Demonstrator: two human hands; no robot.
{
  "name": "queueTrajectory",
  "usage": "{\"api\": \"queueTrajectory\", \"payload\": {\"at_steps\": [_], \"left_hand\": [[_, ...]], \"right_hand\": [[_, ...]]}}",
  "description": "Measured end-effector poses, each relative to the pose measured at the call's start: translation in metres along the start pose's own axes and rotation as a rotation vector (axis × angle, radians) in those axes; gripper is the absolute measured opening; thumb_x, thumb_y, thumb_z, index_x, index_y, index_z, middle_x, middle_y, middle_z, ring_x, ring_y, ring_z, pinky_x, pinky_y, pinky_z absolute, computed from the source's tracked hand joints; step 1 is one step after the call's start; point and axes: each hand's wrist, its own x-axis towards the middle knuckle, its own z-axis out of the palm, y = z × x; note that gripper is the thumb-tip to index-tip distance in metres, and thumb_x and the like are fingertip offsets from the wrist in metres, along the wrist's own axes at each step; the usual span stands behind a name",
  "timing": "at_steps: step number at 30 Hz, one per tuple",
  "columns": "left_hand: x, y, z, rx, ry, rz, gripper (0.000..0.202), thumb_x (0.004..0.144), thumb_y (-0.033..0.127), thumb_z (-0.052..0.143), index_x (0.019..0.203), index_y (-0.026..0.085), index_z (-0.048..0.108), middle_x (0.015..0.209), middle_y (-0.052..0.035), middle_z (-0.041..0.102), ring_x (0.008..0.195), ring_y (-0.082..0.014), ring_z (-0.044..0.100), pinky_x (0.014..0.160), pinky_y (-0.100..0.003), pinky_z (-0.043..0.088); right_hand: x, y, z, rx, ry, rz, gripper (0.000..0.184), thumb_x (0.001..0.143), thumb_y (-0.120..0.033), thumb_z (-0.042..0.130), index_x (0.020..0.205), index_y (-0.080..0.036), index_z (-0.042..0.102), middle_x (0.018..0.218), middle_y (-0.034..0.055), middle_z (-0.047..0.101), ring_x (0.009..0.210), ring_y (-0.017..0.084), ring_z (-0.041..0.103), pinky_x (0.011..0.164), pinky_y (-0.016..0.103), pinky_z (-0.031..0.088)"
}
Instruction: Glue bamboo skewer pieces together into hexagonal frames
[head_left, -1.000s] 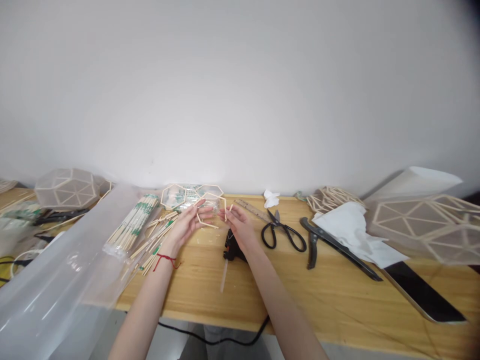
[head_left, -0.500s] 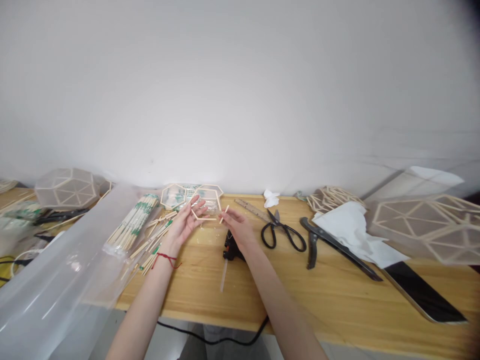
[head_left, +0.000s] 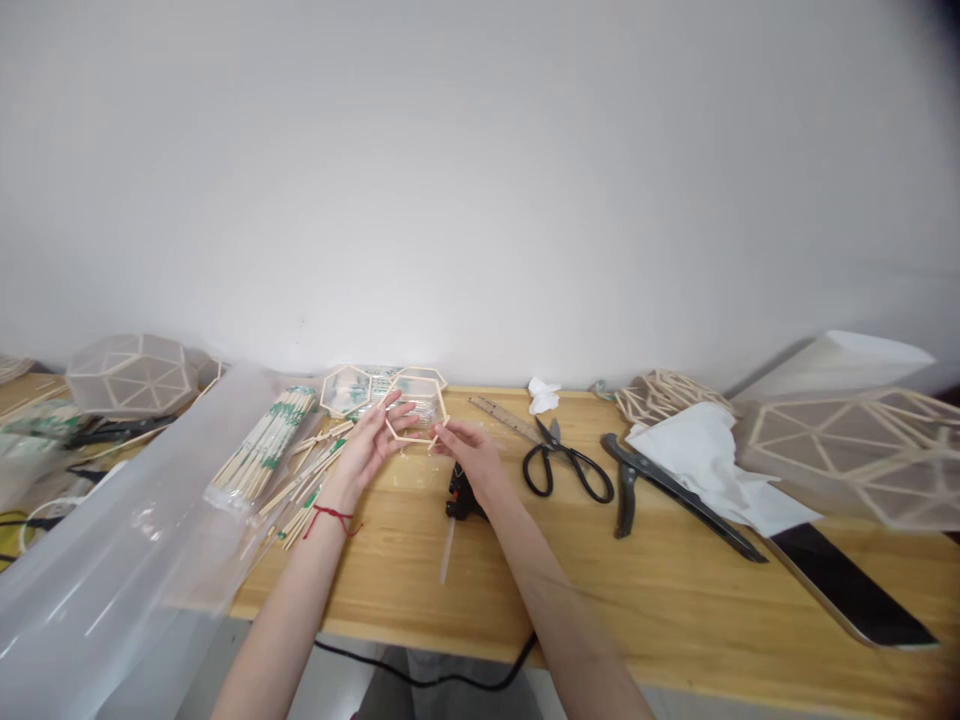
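Note:
My left hand (head_left: 369, 445) holds a small angular frame of thin wooden sticks (head_left: 410, 440) by its left side, fingers partly stretched out behind it. My right hand (head_left: 474, 452) pinches the right end of the frame, where a short stick meets the lower one; the exact joint is hidden by the fingertips. Both hands are raised over the wooden table (head_left: 390, 570). Beneath my right hand lies a black glue gun (head_left: 461, 497), partly covered, with a clear glue stick (head_left: 448, 550) coming out of its back. Just behind the hands rest finished stick polygons (head_left: 349, 390).
Left: loose sticks (head_left: 319, 490), a packed stick bundle (head_left: 262, 440) and plastic sheeting (head_left: 112, 570). Right: a ruler (head_left: 502, 415), black scissors (head_left: 562, 460), a dark-handled folding tool (head_left: 675, 490), white tissue (head_left: 697, 460), a phone (head_left: 847, 585) and a covered stick structure (head_left: 817, 440).
My right hand has moved slightly left, bringing its short stick against the free end of the frame in my left hand. My left hand has barely moved.

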Motion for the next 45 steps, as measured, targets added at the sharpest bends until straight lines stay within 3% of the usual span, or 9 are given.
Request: {"api": "queueTrajectory", "payload": {"at_steps": [17,23,45], "left_hand": [[0.0003,0.0000,-0.0027,0.060,-0.021,-0.006,0.037,0.088,0.028,0.054,0.123,0.016,0.054,0.113,-0.0145,0.066,0.094,-0.0212,0.067,0.077,-0.033,0.056],[0.0002,-0.0017,-0.0027,0.059,-0.013,0.002,0.038,0.087,0.029,0.055,0.123,0.017,0.054,0.115,-0.0147,0.065,0.096,-0.0224,0.066,0.077,-0.034,0.056],[0.0015,-0.0023,-0.0045,0.094,-0.001,0.013,0.042,0.086,0.036,0.056,0.124,0.018,0.054,0.113,-0.0145,0.066,0.094,-0.0222,0.066,0.076,-0.034,0.055]], "right_hand": [[0.0042,-0.0003,-0.0056,0.092,0.006,0.015,0.031,0.052,-0.041,0.082,0.073,-0.019,0.072,0.071,0.0016,0.068,0.066,0.014,0.062,0.063,0.029,0.053],[0.0031,0.0011,-0.0051,0.107,0.037,-0.001,0.029,0.053,-0.036,0.081,0.076,-0.020,0.072,0.084,0.0035,0.071,0.071,0.015,0.063,0.069,0.031,0.054],[0.0032,0.0026,-0.0047,0.086,0.014,0.006,0.029,0.053,-0.035,0.082,0.077,-0.022,0.072,0.085,0.0030,0.072,0.072,0.017,0.065,0.073,0.035,0.053]]}}
